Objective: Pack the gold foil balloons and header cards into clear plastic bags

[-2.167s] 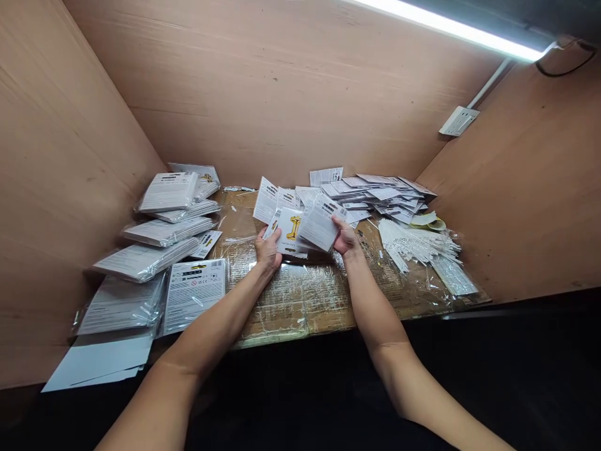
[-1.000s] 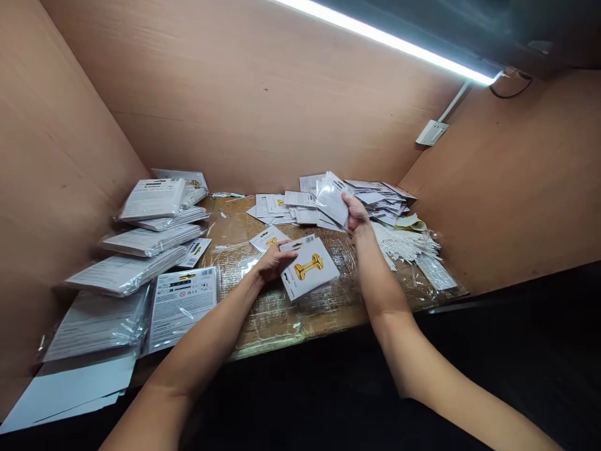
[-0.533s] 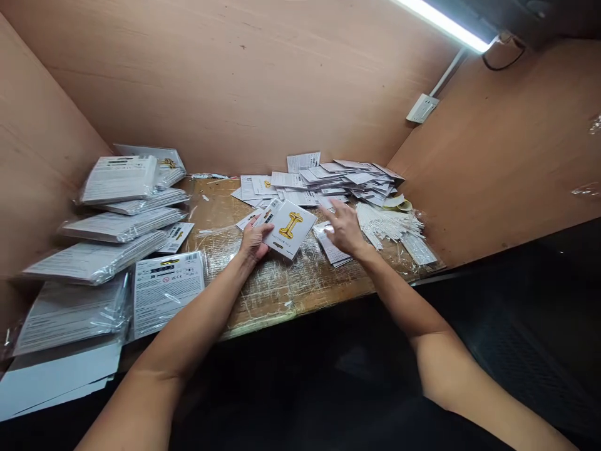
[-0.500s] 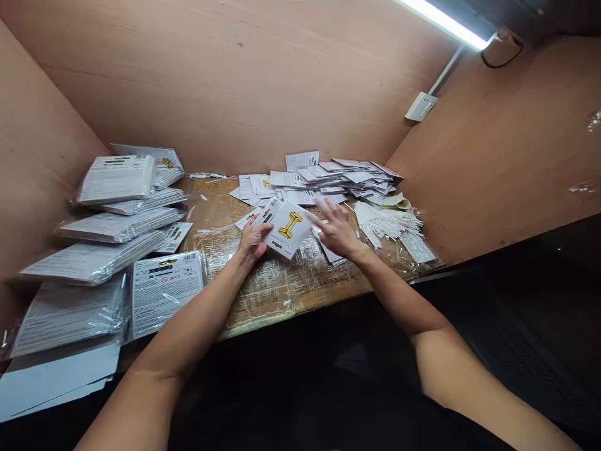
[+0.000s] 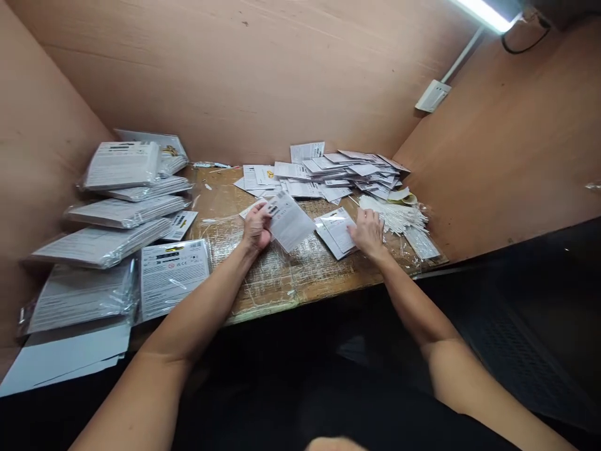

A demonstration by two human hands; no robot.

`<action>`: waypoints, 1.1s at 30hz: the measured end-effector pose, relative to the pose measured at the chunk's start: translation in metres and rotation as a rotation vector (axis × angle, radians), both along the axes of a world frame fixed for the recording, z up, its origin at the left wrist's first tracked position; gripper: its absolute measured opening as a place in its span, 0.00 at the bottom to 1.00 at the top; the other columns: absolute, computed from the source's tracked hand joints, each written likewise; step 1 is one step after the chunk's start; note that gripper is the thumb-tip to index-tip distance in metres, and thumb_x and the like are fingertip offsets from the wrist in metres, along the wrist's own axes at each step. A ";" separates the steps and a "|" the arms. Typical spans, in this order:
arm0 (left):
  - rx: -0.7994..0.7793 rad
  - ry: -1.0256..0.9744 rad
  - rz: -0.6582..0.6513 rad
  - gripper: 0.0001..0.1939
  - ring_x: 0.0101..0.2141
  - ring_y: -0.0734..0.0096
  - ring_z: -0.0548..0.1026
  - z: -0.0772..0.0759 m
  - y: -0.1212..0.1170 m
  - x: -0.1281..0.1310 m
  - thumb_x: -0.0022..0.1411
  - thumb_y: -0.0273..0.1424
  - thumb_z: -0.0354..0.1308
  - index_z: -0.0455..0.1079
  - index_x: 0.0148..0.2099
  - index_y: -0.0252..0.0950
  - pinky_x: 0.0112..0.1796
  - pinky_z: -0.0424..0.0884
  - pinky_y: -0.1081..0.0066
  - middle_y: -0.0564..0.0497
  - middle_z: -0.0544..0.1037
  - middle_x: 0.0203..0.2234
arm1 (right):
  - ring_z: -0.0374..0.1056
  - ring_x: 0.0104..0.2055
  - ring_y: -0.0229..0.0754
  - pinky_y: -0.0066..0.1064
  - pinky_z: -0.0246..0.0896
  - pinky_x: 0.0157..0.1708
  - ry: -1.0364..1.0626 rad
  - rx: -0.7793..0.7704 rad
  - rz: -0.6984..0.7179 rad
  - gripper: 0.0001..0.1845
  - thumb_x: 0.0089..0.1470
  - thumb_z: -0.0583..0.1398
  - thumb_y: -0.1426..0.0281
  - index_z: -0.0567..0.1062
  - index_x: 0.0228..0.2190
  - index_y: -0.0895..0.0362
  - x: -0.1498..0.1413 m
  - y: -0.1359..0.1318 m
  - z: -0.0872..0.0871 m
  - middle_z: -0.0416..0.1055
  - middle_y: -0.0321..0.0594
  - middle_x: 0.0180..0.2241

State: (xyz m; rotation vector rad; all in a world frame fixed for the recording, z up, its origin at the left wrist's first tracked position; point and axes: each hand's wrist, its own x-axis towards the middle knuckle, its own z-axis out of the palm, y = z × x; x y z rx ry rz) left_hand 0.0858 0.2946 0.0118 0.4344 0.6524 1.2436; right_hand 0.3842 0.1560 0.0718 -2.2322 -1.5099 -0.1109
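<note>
My left hand (image 5: pixel 258 227) is closed on the edge of a foil balloon packet (image 5: pixel 293 223), a flat white card with its printed back up, held above the table. To its right, a small pile of similar packets (image 5: pixel 337 230) lies on the tabletop. My right hand (image 5: pixel 369 233) is at the pile's right edge, thumb against the top packet and fingers curled beside a heap of white strips (image 5: pixel 397 214). What its fingertips grip, if anything, is hidden.
Tall stacks of bagged packets (image 5: pixel 110 213) stand at the left. A loose heap of packets (image 5: pixel 342 169) lies along the back wall. Clear plastic film covers the wooden tabletop (image 5: pixel 263 288), whose front edge is near me. A white socket box (image 5: pixel 432 96) is fixed high at the right.
The packet face with the gold letter I no longer shows in my left hand; a printed back does. My right hand has moved from beside that packet to the small pile's right edge.
</note>
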 end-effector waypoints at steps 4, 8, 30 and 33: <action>0.114 0.073 -0.047 0.32 0.33 0.68 0.81 0.000 -0.014 0.008 0.38 0.18 0.69 0.67 0.47 0.39 0.40 0.76 0.68 0.53 0.83 0.34 | 0.74 0.45 0.51 0.40 0.70 0.44 0.487 0.024 0.419 0.25 0.62 0.64 0.56 0.78 0.52 0.61 -0.053 0.031 -0.002 0.79 0.53 0.46; 0.159 0.084 0.019 0.30 0.37 0.65 0.82 0.004 -0.010 0.007 0.42 0.25 0.76 0.69 0.48 0.38 0.45 0.78 0.63 0.49 0.84 0.38 | 0.69 0.32 0.41 0.33 0.65 0.33 0.910 0.027 0.618 0.22 0.56 0.67 0.50 0.79 0.36 0.58 -0.106 0.078 -0.007 0.76 0.40 0.33; 0.114 -0.278 -0.089 0.10 0.17 0.80 0.52 0.009 0.019 -0.056 0.74 0.31 0.54 0.76 0.48 0.35 0.18 0.53 0.76 0.57 0.62 0.24 | 0.63 0.25 0.38 0.29 0.61 0.25 1.120 0.128 0.432 0.24 0.56 0.65 0.46 0.70 0.29 0.54 -0.108 0.131 -0.017 0.69 0.33 0.25; 0.120 -0.205 -0.006 0.08 0.18 0.79 0.54 0.009 0.019 -0.057 0.72 0.30 0.58 0.76 0.47 0.35 0.20 0.57 0.76 0.58 0.61 0.23 | 0.65 0.24 0.39 0.31 0.66 0.26 1.296 0.250 0.385 0.22 0.57 0.65 0.47 0.69 0.32 0.52 -0.106 0.119 -0.013 0.70 0.32 0.24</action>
